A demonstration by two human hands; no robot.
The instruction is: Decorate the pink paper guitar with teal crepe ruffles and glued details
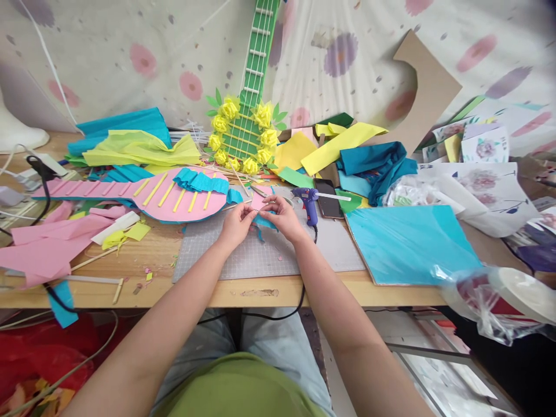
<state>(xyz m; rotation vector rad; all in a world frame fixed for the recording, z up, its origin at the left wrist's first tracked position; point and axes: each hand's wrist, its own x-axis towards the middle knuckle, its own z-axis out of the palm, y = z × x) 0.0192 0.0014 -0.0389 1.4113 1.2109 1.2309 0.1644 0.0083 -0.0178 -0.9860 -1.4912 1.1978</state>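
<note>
Over the grey cutting mat (217, 258), my left hand (238, 222) and my right hand (280, 217) meet with fingertips pinched. Between them is a small pink piece (259, 200), with blue crepe paper (264, 222) just under the fingers. Which fingers grip which paper is partly hidden. To the left lies a pink guitar shape (165, 194) with yellow sticks and a ruffled blue strip (201, 181) on it. A blue glue gun (309, 202) rests right of my right hand, beside a dark phone (329, 198).
Behind stands a green paper guitar (243, 133) with yellow flowers. A flat blue sheet (414, 243) lies at the right, pink paper scraps (47, 246) at the left. The glue gun's black cable (299, 295) hangs over the table's front edge.
</note>
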